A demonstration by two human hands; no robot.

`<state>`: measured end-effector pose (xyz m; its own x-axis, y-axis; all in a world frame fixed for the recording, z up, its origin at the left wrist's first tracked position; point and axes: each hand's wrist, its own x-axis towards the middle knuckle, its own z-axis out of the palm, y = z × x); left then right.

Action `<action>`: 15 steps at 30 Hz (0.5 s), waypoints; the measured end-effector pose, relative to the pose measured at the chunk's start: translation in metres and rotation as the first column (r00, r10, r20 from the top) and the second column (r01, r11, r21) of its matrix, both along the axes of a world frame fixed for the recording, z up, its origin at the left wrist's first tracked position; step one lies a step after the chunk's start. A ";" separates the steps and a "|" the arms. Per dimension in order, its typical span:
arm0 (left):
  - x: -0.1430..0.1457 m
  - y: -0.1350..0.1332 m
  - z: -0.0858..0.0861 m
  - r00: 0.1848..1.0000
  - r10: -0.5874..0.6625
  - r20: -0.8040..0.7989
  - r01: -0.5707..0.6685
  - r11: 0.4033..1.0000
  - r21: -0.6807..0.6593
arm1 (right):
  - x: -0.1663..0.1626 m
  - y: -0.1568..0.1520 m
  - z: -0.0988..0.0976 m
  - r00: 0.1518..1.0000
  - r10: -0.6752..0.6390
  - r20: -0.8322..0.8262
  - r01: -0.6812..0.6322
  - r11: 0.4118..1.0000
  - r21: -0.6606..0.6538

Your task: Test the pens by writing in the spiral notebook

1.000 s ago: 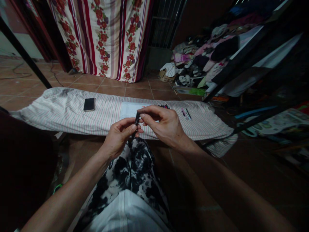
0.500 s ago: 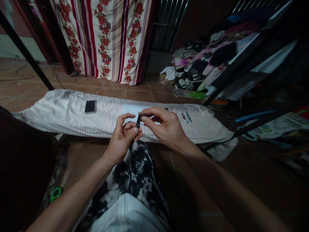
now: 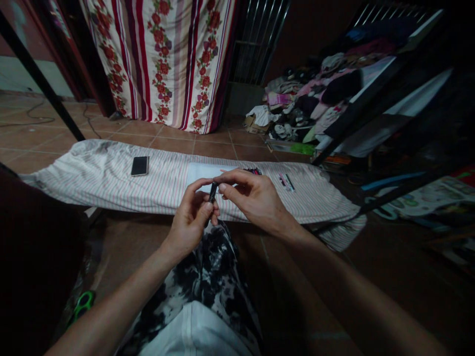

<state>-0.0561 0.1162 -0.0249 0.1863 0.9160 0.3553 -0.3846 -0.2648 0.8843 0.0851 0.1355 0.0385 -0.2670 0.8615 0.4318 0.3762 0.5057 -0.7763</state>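
Observation:
My left hand [image 3: 193, 212] is closed round a short, slim black pen [image 3: 213, 192], which stands tilted between its thumb and fingers. At the pen's upper end, the thumb and fingers of my right hand [image 3: 252, 198] pinch together and touch the tip. Whether a cap or a small part sits between those fingers is too small to tell. Just behind the hands a pale blue sheet [image 3: 196, 170] lies on the striped cloth [image 3: 104, 183], partly hidden by my right hand. Several dark pens [image 3: 254, 171] show beyond my right knuckles.
A dark-screened phone [image 3: 140, 166] lies left on the cloth-covered bench. Several slim pens [image 3: 287, 182] lie at right. Black metal bars [image 3: 44, 79] slant up at both sides. Farther back are a floral curtain [image 3: 159, 64] and a heap of clothes [image 3: 311, 94].
My left index finger has come up to the pen's top, beside the right fingertips. The right hand has shifted slightly downward, and more of the sheet and pens behind it shows.

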 end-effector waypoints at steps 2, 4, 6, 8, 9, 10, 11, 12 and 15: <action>-0.001 -0.001 0.001 0.999 0.012 -0.035 -0.011 1.000 0.016 | 0.000 0.000 0.001 1.000 0.002 -0.010 -0.002 1.000 -0.019; -0.001 -0.002 0.002 0.997 0.040 -0.064 -0.038 0.999 0.032 | 0.000 -0.001 0.003 1.000 -0.002 -0.018 0.001 1.000 -0.028; -0.001 -0.002 0.002 0.994 0.077 -0.080 -0.073 0.996 0.044 | -0.001 -0.001 0.004 1.000 0.001 -0.025 -0.002 0.999 -0.038; -0.001 -0.003 0.003 0.990 0.106 -0.091 -0.102 0.994 0.050 | -0.001 -0.002 0.006 0.999 0.011 -0.036 -0.013 0.998 -0.057; -0.001 -0.003 0.003 0.988 0.117 -0.097 -0.113 0.992 0.052 | -0.001 -0.002 0.006 0.999 0.014 -0.042 -0.017 0.997 -0.070; -0.001 -0.003 0.002 0.987 0.128 -0.102 -0.123 0.991 0.053 | -0.001 -0.002 0.007 0.999 0.014 -0.052 -0.019 0.996 -0.085; -0.001 -0.004 0.002 0.985 0.137 -0.107 -0.131 0.990 0.055 | -0.001 -0.002 0.007 0.998 0.016 -0.063 -0.022 0.995 -0.102; -0.001 -0.004 0.002 0.983 0.144 -0.110 -0.138 0.989 0.058 | -0.002 -0.002 0.007 0.997 0.021 -0.075 -0.030 0.992 -0.120; -0.001 -0.003 0.003 0.985 0.134 -0.108 -0.130 0.990 0.049 | -0.003 -0.001 0.006 0.992 0.047 -0.115 -0.065 0.986 -0.151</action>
